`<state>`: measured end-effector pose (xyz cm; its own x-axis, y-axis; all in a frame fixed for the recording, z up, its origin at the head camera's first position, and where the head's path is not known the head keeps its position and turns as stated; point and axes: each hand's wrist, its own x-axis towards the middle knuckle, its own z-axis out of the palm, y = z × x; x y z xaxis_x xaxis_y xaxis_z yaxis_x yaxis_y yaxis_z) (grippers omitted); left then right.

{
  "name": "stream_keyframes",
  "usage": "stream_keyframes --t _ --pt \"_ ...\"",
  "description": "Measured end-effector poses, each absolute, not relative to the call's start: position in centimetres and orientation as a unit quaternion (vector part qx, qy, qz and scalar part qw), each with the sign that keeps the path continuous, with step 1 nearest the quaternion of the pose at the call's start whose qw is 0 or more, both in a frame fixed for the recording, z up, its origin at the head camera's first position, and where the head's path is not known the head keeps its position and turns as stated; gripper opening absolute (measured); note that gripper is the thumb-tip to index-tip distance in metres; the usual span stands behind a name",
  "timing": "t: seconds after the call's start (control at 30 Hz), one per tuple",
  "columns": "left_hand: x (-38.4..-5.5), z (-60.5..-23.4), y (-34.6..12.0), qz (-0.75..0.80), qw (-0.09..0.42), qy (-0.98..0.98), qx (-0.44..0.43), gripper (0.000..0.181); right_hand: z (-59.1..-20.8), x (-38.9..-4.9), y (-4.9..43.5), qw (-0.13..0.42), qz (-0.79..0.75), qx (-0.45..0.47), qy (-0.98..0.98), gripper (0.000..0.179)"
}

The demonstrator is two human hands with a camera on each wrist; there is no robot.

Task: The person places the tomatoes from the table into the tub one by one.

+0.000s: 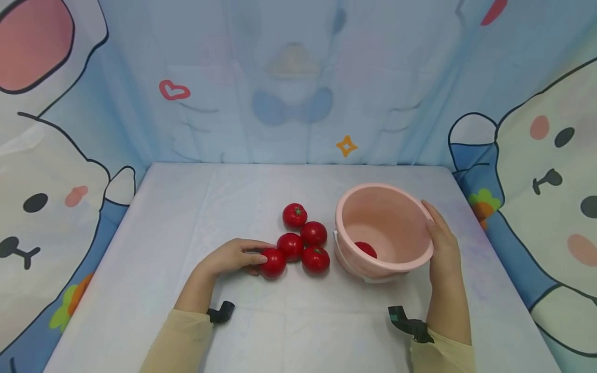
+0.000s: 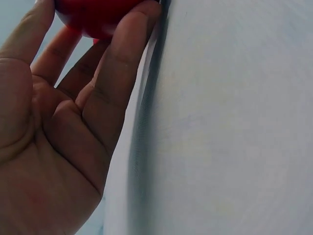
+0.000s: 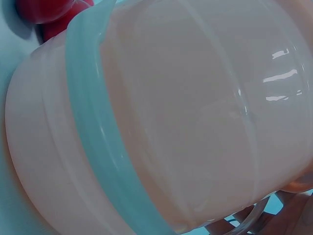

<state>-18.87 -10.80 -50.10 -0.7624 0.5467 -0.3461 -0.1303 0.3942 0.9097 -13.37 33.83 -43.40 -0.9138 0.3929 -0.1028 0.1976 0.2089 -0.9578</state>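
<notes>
My left hand (image 1: 235, 257) has its thumb and fingers round a red tomato (image 1: 273, 263) at the left end of a small cluster. The left wrist view shows that tomato (image 2: 98, 14) between the fingertips, low beside the white tabletop. My right hand (image 1: 440, 241) grips the right side of a pink bucket (image 1: 350, 254), thumb at the rim. The bucket leans slightly toward me, and another tomato (image 1: 366, 249) shows inside it, partly hidden by the near wall. In the right wrist view the bucket's pale handle (image 3: 98, 107) hangs down along its outer wall.
Several more tomatoes (image 1: 314, 234) lie close together between my left hand and the bucket. The table is covered with a white cloth (image 1: 186, 207). Behind it and at both sides hang blue curtains (image 1: 298, 134) with cartoon animals.
</notes>
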Motion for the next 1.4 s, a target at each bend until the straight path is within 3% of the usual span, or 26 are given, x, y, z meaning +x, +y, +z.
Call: stream_keyframes --t 0.3,0.7,1.1,1.4 --pt "-20.2 -48.0 -11.2 0.511 0.308 0.786 0.163 0.038 -43.0 -13.5 33.9 0.081 0.595 -0.19 -0.777 0.05" --pt "-25.0 -40.8 -9.1 0.524 0.294 0.77 0.216 0.04 -43.1 -13.4 34.2 0.084 0.59 -0.189 -0.78 0.048" --pt "-29.6 -33.7 -2.1 0.495 0.317 0.765 0.262 0.04 -43.0 -13.4 33.9 0.083 0.589 -0.194 -0.78 0.05" --pt "-30.0 -29.7 4.6 0.443 0.359 0.766 0.297 0.043 -43.1 -13.2 33.4 0.09 0.581 -0.204 -0.783 0.05"
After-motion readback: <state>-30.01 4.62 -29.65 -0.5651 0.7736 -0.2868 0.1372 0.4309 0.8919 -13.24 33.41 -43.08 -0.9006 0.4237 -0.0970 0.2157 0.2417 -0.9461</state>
